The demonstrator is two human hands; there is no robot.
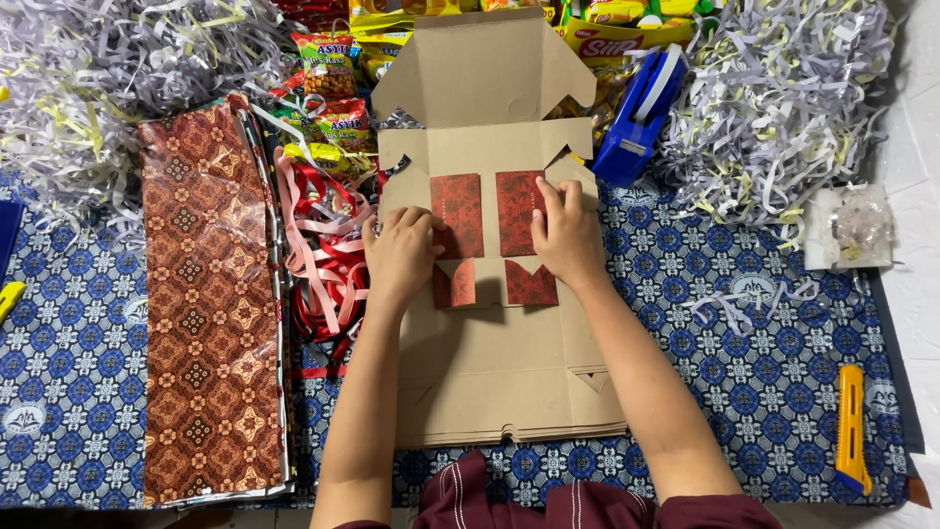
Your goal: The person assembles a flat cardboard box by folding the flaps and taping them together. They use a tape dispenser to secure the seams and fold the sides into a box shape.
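Both hands flat, fingers spread — left hand (399, 257) and right hand (565, 235) press red envelopes (458, 214).

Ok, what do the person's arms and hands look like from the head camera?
Both forearms are bare from elbow to wrist. The left hand and right hand wear no gloves; no rings, watch or bracelets show. Dark maroon cloth with thin pale stripes shows at the bottom edge, near the elbows.

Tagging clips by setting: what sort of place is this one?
Likely a home gift-packing spot on a floor mat, not a factory line. Cues: heaps of shredded paper filler, a blue tape dispenser, and both hands pressing red patterned cards into a flat cardboard box.
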